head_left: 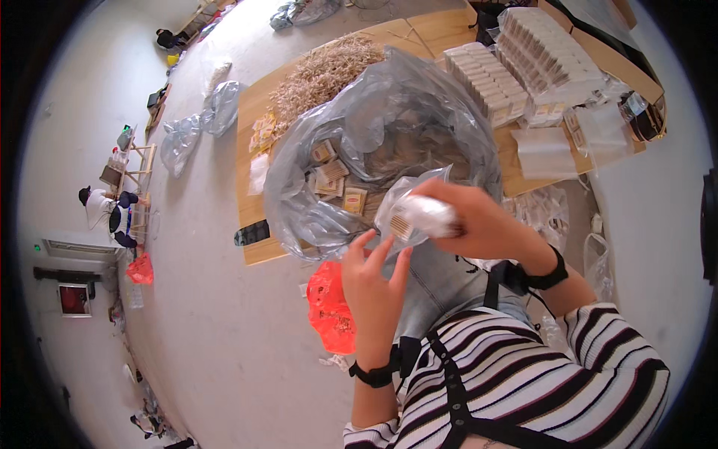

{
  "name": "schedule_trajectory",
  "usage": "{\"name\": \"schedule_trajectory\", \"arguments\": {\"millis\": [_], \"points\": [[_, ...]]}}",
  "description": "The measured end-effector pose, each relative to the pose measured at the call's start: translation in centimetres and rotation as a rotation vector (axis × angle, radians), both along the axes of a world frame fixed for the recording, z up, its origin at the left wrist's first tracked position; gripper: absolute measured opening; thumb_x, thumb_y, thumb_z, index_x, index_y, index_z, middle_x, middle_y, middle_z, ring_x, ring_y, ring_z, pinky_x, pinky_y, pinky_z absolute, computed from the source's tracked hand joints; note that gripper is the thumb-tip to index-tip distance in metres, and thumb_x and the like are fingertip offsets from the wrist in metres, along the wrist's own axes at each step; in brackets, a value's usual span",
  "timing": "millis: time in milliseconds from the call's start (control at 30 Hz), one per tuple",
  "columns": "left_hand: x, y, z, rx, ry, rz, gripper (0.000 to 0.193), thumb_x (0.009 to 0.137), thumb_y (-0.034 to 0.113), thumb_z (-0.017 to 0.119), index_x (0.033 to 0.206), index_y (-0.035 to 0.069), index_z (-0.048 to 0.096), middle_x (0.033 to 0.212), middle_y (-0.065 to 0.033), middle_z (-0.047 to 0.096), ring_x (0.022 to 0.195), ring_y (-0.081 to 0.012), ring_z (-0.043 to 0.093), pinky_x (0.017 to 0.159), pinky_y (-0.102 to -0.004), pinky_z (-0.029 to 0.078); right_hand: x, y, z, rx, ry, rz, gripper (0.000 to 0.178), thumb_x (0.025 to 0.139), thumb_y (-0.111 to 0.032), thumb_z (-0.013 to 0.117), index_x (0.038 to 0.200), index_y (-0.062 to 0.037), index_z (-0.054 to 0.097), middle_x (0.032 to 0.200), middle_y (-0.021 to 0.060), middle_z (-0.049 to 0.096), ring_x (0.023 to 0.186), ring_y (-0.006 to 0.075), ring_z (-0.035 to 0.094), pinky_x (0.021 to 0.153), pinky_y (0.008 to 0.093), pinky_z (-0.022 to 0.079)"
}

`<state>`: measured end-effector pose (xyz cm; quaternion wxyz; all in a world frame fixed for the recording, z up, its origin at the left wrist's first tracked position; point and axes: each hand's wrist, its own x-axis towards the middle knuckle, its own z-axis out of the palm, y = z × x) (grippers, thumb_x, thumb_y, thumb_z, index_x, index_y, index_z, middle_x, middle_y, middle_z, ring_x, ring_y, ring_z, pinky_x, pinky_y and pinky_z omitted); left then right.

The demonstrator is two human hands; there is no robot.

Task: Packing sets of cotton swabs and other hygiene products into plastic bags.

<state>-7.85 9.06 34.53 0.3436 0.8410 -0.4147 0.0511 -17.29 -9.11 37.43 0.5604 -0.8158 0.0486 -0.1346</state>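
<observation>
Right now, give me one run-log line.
right hand: holding clear bag | left hand: open, close by | grey bag: open, packs inside

Soft, even light brightens the room, paling the floor (224, 322) and leaving only faint shadows, while small glints streak the grey plastic bag (441, 93). Motion blur smears the right hand (482, 224) and the shiny packet (432, 215) in it. Fisheye distortion bends the wall (78, 142) toward a black rim, where distant details turn soft.
</observation>
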Motion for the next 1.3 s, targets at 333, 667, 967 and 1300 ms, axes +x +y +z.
{"name": "schedule_trajectory", "arguments": {"millis": [333, 667, 967, 1300], "points": [[0.0, -2.4, -1.8, -0.069, 0.15, 0.145, 0.024, 0.089, 0.011, 0.062, 0.109, 0.001, 0.068, 0.105, -0.0106, 0.066, 0.072, -0.0182, 0.064, 0.063, -0.029, 0.05, 7.1, -3.3, -5.6, -0.376, 0.437, 0.378, 0.042, 0.073, -0.021, 0.071, 0.105, 0.0026, 0.058, 0.088, 0.0212, 0.064, 0.084, 0.0392, 0.062, 0.071, 0.0427, 0.049], [0.0, -2.8, -2.9, -0.123, 0.135, 0.156, 0.029, 0.085, 0.002, 0.064, 0.114, 0.0, 0.064, 0.096, -0.0102, 0.06, 0.068, -0.0187, 0.062, 0.061, -0.0304, 0.05, 9.9, 0.3, -7.7, -0.237, 0.456, 0.232, 0.032, 0.077, -0.025, 0.069, 0.092, 0.0031, 0.066, 0.092, 0.0231, 0.067, 0.09, 0.0388, 0.065, 0.075, 0.042, 0.052], [0.6, -1.9, -3.4, -0.213, 0.322, 0.172, 0.043, 0.083, -0.001, 0.061, 0.126, 0.0, 0.058, 0.104, -0.0085, 0.056, 0.072, -0.0134, 0.056, 0.064, -0.0274, 0.051, 9.1, 1.6, -10.3, -0.44, 0.433, -0.002, 0.029, 0.078, -0.024, 0.07, 0.099, -0.0039, 0.069, 0.096, 0.0168, 0.069, 0.092, 0.0337, 0.067, 0.075, 0.0426, 0.053], [0.2, -2.2, -3.6, -0.182, 0.325, 0.107, 0.047, 0.081, -0.002, 0.062, 0.127, -0.001, 0.057, 0.107, -0.0095, 0.055, 0.072, -0.0136, 0.057, 0.063, -0.0259, 0.052, 8.3, 0.7, -9.3, -0.573, 0.635, 0.148, 0.057, 0.066, -0.029, 0.077, 0.112, 0.0004, 0.063, 0.102, 0.0221, 0.068, 0.096, 0.0351, 0.066, 0.081, 0.0416, 0.052]]}}
